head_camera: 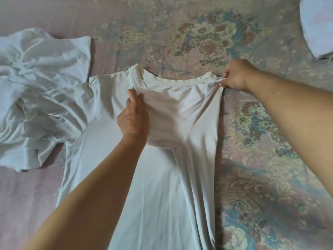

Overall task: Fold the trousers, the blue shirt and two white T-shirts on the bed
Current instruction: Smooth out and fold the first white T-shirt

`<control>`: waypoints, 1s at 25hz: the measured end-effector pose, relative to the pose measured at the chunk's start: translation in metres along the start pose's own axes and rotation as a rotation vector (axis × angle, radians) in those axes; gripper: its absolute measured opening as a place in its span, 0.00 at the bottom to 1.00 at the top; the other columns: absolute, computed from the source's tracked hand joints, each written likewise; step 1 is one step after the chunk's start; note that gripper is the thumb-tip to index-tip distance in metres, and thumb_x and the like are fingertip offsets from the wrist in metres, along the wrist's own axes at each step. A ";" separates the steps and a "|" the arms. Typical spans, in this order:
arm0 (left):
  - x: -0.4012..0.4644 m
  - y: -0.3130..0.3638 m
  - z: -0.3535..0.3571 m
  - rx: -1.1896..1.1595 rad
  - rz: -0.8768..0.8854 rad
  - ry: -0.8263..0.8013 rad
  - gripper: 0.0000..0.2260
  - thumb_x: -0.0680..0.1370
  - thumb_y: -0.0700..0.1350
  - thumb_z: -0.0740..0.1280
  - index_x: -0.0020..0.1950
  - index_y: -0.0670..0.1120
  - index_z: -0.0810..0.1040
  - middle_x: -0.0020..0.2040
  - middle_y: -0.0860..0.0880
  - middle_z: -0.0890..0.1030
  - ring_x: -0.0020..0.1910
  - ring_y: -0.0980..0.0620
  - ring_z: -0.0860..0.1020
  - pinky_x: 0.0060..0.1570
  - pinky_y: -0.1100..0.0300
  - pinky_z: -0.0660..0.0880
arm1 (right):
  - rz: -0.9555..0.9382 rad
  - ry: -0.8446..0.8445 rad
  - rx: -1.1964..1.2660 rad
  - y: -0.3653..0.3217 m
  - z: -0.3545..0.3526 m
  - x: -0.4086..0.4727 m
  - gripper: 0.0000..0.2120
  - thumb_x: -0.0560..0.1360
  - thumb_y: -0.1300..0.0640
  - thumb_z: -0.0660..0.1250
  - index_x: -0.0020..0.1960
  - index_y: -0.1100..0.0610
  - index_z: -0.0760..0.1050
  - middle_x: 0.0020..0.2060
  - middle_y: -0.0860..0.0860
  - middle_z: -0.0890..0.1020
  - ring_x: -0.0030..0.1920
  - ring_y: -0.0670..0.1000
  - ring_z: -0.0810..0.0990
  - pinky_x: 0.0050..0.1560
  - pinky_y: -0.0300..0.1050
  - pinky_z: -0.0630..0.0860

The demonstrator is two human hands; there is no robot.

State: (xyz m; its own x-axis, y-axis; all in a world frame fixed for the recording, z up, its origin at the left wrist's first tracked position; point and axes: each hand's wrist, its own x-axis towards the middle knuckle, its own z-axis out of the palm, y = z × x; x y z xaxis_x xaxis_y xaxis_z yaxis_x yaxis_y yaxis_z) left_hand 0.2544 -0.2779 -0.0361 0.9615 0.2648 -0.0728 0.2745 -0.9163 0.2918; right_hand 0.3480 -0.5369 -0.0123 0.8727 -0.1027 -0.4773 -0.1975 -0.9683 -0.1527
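Observation:
A white T-shirt (162,177) lies spread on the bed, its collar pointing away from me. Its right sleeve and side are folded inward across the chest. My left hand (133,116) pinches the edge of that folded flap near the collar. My right hand (236,74) pinches the shirt's right shoulder at the fold line, pulling the cloth taut. A second white T-shirt (39,91) lies crumpled at the left, its lower edge overlapping the spread shirt's left sleeve. Neither the trousers nor the blue shirt can be seen.
The bed is covered with a pink floral sheet (270,159). A pale pillow or folded cloth (319,26) shows at the top right corner.

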 end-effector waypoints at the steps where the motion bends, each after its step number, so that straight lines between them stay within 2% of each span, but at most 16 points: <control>1: 0.002 -0.002 0.001 0.006 -0.012 0.006 0.17 0.84 0.49 0.46 0.64 0.40 0.63 0.55 0.43 0.79 0.48 0.38 0.79 0.36 0.54 0.64 | 0.042 0.053 0.052 -0.001 0.006 -0.001 0.08 0.73 0.60 0.70 0.48 0.65 0.80 0.48 0.60 0.81 0.49 0.59 0.78 0.44 0.43 0.68; 4: 0.000 0.001 -0.003 -0.167 -0.135 -0.030 0.16 0.83 0.51 0.50 0.63 0.41 0.64 0.55 0.43 0.79 0.51 0.40 0.77 0.42 0.55 0.64 | 0.127 0.237 0.182 -0.004 0.026 -0.011 0.08 0.75 0.63 0.63 0.53 0.63 0.77 0.52 0.60 0.80 0.51 0.61 0.78 0.45 0.44 0.69; 7: -0.010 0.000 -0.009 -0.540 -0.321 -0.029 0.15 0.81 0.52 0.58 0.61 0.42 0.69 0.44 0.47 0.77 0.49 0.45 0.76 0.45 0.58 0.67 | 0.239 0.416 0.391 -0.018 0.044 -0.029 0.15 0.77 0.56 0.63 0.60 0.61 0.68 0.55 0.61 0.78 0.56 0.62 0.76 0.51 0.50 0.72; 9: -0.017 -0.006 -0.008 -0.576 -0.329 -0.018 0.10 0.80 0.49 0.60 0.54 0.42 0.70 0.41 0.50 0.74 0.45 0.47 0.74 0.45 0.58 0.68 | 0.298 0.429 0.469 -0.026 0.052 -0.028 0.19 0.76 0.51 0.66 0.59 0.63 0.69 0.56 0.62 0.78 0.57 0.62 0.76 0.54 0.52 0.72; 11: -0.019 -0.008 -0.007 -0.535 -0.264 0.011 0.09 0.81 0.47 0.58 0.54 0.42 0.67 0.48 0.46 0.76 0.48 0.45 0.74 0.43 0.57 0.66 | 0.313 0.429 0.514 -0.030 0.057 -0.023 0.16 0.76 0.52 0.65 0.57 0.63 0.72 0.54 0.61 0.79 0.56 0.61 0.77 0.52 0.50 0.72; 13: -0.017 -0.008 -0.007 -0.394 -0.226 0.013 0.11 0.83 0.48 0.53 0.59 0.42 0.65 0.53 0.44 0.76 0.51 0.42 0.75 0.42 0.55 0.64 | 0.329 0.472 0.448 -0.031 0.059 -0.020 0.12 0.78 0.55 0.62 0.57 0.62 0.72 0.55 0.61 0.79 0.56 0.61 0.77 0.53 0.50 0.72; 15: -0.014 -0.011 -0.005 -0.227 -0.209 -0.026 0.14 0.83 0.49 0.50 0.62 0.41 0.63 0.54 0.42 0.77 0.50 0.40 0.76 0.40 0.53 0.65 | 0.332 0.522 0.345 -0.028 0.060 -0.017 0.12 0.78 0.58 0.60 0.59 0.63 0.71 0.57 0.62 0.78 0.59 0.62 0.75 0.57 0.53 0.71; 17: -0.010 -0.015 -0.003 -0.177 -0.226 -0.051 0.15 0.83 0.50 0.49 0.62 0.41 0.62 0.54 0.41 0.78 0.50 0.39 0.77 0.40 0.52 0.65 | 0.304 0.540 0.269 -0.025 0.061 -0.013 0.11 0.78 0.62 0.57 0.59 0.63 0.70 0.58 0.63 0.76 0.61 0.63 0.72 0.60 0.56 0.68; 19: -0.010 -0.014 -0.006 -0.266 -0.280 -0.046 0.15 0.83 0.51 0.51 0.62 0.41 0.63 0.54 0.41 0.79 0.51 0.39 0.77 0.41 0.54 0.64 | 0.241 0.566 0.138 -0.024 0.068 -0.013 0.11 0.78 0.64 0.55 0.59 0.63 0.69 0.59 0.63 0.75 0.63 0.63 0.69 0.60 0.57 0.65; 21: -0.014 -0.012 -0.005 -0.354 -0.256 -0.044 0.15 0.82 0.50 0.54 0.63 0.42 0.63 0.55 0.41 0.79 0.52 0.39 0.76 0.42 0.55 0.65 | 0.201 0.581 0.055 -0.022 0.072 -0.015 0.12 0.79 0.64 0.53 0.60 0.62 0.68 0.60 0.63 0.74 0.64 0.62 0.67 0.61 0.57 0.62; 24: -0.015 -0.020 -0.001 -0.140 -0.072 -0.067 0.16 0.82 0.45 0.57 0.67 0.41 0.62 0.57 0.43 0.77 0.48 0.39 0.78 0.37 0.54 0.66 | 0.187 0.562 0.049 -0.026 0.066 -0.020 0.14 0.80 0.62 0.51 0.62 0.63 0.68 0.61 0.64 0.73 0.64 0.62 0.67 0.61 0.56 0.61; 25: -0.013 -0.024 0.002 -0.005 -0.026 0.012 0.18 0.80 0.45 0.61 0.68 0.41 0.63 0.56 0.43 0.77 0.45 0.40 0.80 0.34 0.54 0.67 | 0.210 0.603 0.018 -0.029 0.067 -0.024 0.14 0.79 0.61 0.51 0.62 0.63 0.67 0.61 0.64 0.73 0.63 0.62 0.69 0.60 0.56 0.63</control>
State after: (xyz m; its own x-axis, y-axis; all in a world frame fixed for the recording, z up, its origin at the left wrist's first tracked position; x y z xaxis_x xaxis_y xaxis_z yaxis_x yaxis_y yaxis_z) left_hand 0.2358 -0.2599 -0.0437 0.9539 0.2921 -0.0688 0.2991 -0.9077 0.2943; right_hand 0.3027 -0.4908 -0.0543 0.9115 -0.4050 0.0719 -0.3944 -0.9102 -0.1262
